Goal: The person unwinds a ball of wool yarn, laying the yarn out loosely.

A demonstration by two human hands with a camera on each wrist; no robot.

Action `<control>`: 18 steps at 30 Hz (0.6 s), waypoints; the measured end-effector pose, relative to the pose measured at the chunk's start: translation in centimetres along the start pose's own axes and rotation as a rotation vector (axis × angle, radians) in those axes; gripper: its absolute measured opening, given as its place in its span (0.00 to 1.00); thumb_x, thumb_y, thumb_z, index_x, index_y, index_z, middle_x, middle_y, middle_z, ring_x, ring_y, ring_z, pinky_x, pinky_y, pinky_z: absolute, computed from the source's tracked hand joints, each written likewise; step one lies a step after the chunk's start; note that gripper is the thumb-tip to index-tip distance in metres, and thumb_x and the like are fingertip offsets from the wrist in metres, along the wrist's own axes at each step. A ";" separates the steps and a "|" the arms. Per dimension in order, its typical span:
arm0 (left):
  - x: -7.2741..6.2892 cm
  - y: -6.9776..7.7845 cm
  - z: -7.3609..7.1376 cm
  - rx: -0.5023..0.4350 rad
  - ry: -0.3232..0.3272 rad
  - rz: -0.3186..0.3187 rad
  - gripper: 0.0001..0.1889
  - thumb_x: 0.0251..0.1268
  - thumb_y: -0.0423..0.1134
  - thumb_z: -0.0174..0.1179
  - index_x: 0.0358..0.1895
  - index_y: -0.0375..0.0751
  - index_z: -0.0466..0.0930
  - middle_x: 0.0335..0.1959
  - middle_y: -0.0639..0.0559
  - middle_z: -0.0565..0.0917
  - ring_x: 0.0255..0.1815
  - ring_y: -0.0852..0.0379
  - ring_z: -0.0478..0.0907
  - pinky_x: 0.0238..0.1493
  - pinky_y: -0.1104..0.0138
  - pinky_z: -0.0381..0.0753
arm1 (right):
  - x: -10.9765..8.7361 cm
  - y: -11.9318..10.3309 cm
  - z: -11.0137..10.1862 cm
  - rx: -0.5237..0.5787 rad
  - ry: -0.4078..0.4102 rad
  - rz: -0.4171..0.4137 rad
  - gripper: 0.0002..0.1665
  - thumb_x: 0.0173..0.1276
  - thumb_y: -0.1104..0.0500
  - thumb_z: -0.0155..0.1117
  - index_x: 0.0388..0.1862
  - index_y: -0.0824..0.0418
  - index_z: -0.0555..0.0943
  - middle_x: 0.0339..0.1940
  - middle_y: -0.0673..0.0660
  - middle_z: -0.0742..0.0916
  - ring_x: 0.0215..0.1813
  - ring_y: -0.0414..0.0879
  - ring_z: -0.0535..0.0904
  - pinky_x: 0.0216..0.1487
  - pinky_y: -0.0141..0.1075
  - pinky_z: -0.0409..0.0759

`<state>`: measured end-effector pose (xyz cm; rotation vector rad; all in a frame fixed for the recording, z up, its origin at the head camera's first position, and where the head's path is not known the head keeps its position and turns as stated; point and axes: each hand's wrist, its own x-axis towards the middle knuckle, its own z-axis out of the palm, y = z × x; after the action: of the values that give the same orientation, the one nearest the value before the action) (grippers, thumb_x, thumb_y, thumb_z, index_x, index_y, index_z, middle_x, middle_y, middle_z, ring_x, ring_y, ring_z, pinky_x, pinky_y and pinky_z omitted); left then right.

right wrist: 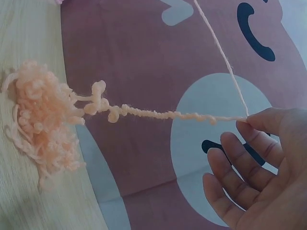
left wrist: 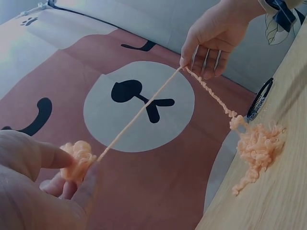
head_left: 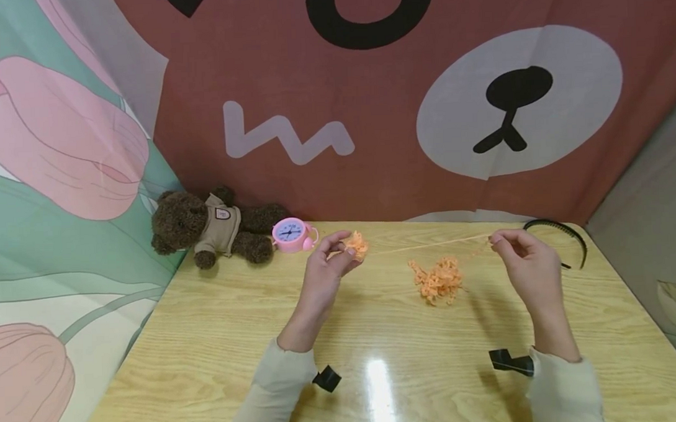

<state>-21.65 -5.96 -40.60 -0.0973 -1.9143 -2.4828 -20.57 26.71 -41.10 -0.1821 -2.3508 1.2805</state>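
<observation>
A small ball of peach-orange yarn (left wrist: 78,160) is held between the thumb and fingers of my left hand (head_left: 325,264). From it a taut strand (left wrist: 139,114) runs across to my right hand (head_left: 527,263), whose thumb and index finger pinch it. Past that pinch, the yarn hangs as a twisted, kinked length (right wrist: 158,114) down to a loose, curly heap of the same yarn (head_left: 438,281) on the table. The right hand's other fingers are bent loosely and hold nothing, as the right wrist view shows.
On the wooden table (head_left: 209,364), a brown teddy bear (head_left: 221,227) lies at the back left beside a pink alarm clock (head_left: 291,234). A black headband (head_left: 568,231) lies at the back right. Behind stands a bear-print cloth (head_left: 379,122).
</observation>
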 end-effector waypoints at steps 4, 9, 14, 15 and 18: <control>-0.1 0.0 0.0 0.004 0.020 -0.007 0.21 0.66 0.22 0.54 0.63 0.29 0.76 0.47 0.51 0.77 0.41 0.65 0.81 0.52 0.68 0.87 | 0.0 0.0 0.1 0.011 -0.012 0.000 0.17 0.74 0.49 0.64 0.49 0.59 0.87 0.33 0.26 0.83 0.38 0.24 0.78 0.34 0.19 0.74; -0.1 -0.1 -0.2 -0.119 -0.008 -0.044 0.12 0.67 0.22 0.50 0.52 0.29 0.75 0.46 0.50 0.80 0.44 0.62 0.82 0.54 0.67 0.86 | -0.2 0.0 0.2 -0.007 -0.036 0.009 0.19 0.75 0.46 0.63 0.51 0.58 0.87 0.36 0.30 0.85 0.39 0.24 0.78 0.37 0.19 0.74; 0.0 0.1 -0.5 -0.448 -0.115 -0.175 0.11 0.68 0.23 0.42 0.47 0.40 0.67 0.48 0.45 0.75 0.48 0.54 0.82 0.59 0.65 0.85 | -0.3 -0.2 0.3 -0.022 -0.041 0.002 0.19 0.75 0.45 0.62 0.50 0.58 0.87 0.35 0.29 0.84 0.39 0.23 0.77 0.38 0.20 0.73; 0.0 0.2 -0.6 -0.507 -0.132 -0.206 0.11 0.69 0.23 0.42 0.48 0.41 0.66 0.49 0.44 0.75 0.49 0.54 0.82 0.59 0.66 0.84 | -0.3 -0.2 0.4 -0.025 -0.042 -0.002 0.19 0.75 0.46 0.62 0.50 0.58 0.87 0.34 0.27 0.83 0.39 0.23 0.77 0.37 0.20 0.73; 0.1 0.4 -0.9 -0.614 -0.164 -0.262 0.11 0.71 0.26 0.44 0.51 0.42 0.66 0.50 0.43 0.75 0.49 0.54 0.83 0.59 0.69 0.84 | -0.3 -0.2 0.4 -0.030 -0.049 -0.007 0.19 0.75 0.46 0.62 0.50 0.58 0.87 0.32 0.23 0.81 0.39 0.23 0.77 0.37 0.19 0.73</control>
<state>-21.76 -6.91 -40.40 -0.0531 -1.1929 -3.2462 -20.49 26.19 -41.27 -0.1534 -2.4113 1.2604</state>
